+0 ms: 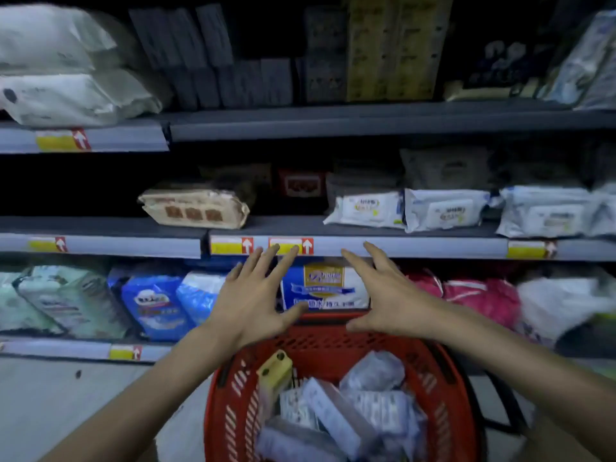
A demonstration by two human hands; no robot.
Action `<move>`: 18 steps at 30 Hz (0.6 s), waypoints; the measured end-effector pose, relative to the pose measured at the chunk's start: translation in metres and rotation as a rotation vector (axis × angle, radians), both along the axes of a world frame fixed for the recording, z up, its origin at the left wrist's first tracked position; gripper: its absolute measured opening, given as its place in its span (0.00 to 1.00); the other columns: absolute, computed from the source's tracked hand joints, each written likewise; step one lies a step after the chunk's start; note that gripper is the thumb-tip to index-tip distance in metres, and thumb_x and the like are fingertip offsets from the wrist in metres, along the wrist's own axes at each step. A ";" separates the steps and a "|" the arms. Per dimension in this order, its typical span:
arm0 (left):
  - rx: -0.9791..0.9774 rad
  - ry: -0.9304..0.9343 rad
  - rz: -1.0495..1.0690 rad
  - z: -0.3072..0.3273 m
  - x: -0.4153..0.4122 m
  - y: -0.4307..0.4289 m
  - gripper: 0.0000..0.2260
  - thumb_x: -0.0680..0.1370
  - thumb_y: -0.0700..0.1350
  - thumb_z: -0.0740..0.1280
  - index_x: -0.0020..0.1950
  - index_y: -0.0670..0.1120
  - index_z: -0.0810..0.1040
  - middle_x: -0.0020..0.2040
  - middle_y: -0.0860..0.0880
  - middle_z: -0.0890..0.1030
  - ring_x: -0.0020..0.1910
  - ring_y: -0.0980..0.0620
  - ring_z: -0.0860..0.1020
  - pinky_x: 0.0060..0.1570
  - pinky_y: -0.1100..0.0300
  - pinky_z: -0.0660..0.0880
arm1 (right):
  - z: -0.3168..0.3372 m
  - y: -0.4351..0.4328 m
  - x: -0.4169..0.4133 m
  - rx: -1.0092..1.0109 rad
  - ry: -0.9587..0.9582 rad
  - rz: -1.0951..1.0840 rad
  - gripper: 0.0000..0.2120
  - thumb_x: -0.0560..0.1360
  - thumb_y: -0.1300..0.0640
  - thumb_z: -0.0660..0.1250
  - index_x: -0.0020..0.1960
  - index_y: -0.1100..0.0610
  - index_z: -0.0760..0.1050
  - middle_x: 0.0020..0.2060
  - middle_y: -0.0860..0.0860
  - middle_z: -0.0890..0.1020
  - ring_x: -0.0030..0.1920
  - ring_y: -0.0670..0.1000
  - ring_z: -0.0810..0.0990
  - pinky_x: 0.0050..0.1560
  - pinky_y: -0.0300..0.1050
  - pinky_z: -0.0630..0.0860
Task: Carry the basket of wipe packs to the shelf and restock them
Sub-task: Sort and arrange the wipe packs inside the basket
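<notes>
Red slotted plastic basket (230,415) sits near, bottom middle, right under both arms. It's loaded with pale plastic-wrapped wipe packs (376,405) lying every which way, plus a yellowish box (275,371) poking up on the left.

Left hand (253,301) and right hand (390,301) are both out over the basket's far rim, palms down, fingers spread wide, holding nothing. The fingertips line up with the grey front edge of the middle shelf (416,248), by the yellow-and-red price tags (230,245).

On that shelf, a tan crinkly pack (195,208) sits left and a row of white wipe packs (366,210) runs off to the right, with bare shelf board between them. A dark red box (300,185) sits further back in that gap.

The shelf below is packed tight: blue packs (153,305) on the left, a blue-and-white pack (325,288) straight behind the hands, and pink packs (480,295) on the right. Pale floor (66,411) shows left of the basket.
</notes>
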State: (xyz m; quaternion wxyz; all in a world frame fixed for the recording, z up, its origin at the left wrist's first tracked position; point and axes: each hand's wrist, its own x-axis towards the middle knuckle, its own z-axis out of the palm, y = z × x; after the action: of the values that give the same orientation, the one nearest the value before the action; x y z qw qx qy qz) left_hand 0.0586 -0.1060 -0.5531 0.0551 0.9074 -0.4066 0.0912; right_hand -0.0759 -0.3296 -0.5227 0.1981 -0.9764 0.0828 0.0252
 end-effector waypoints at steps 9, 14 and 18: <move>0.241 0.205 -0.072 -0.129 -0.031 0.003 0.44 0.72 0.73 0.51 0.85 0.58 0.52 0.81 0.47 0.65 0.80 0.42 0.65 0.73 0.41 0.69 | -0.140 0.002 -0.036 0.111 0.321 0.067 0.53 0.71 0.45 0.79 0.84 0.55 0.50 0.77 0.56 0.62 0.75 0.55 0.65 0.71 0.44 0.67; 0.408 0.333 -0.115 -0.167 -0.045 -0.003 0.46 0.69 0.74 0.47 0.85 0.57 0.48 0.81 0.49 0.64 0.79 0.43 0.63 0.72 0.43 0.69 | -0.209 0.022 -0.041 0.116 0.483 0.038 0.40 0.69 0.41 0.75 0.75 0.54 0.64 0.66 0.56 0.75 0.63 0.59 0.78 0.61 0.57 0.77; 0.481 0.417 -0.171 -0.195 -0.055 -0.004 0.41 0.78 0.73 0.59 0.85 0.56 0.52 0.83 0.49 0.62 0.80 0.43 0.62 0.73 0.43 0.67 | -0.246 0.034 -0.039 0.152 0.513 -0.016 0.30 0.74 0.44 0.72 0.69 0.56 0.68 0.63 0.57 0.78 0.60 0.58 0.79 0.53 0.51 0.76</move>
State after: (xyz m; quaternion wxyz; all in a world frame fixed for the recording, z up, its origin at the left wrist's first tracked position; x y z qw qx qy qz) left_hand 0.0032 -0.1101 -0.7483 -0.0712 0.8562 -0.4710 -0.2001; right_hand -0.1151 -0.2961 -0.7690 0.2437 -0.9197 0.1357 0.2764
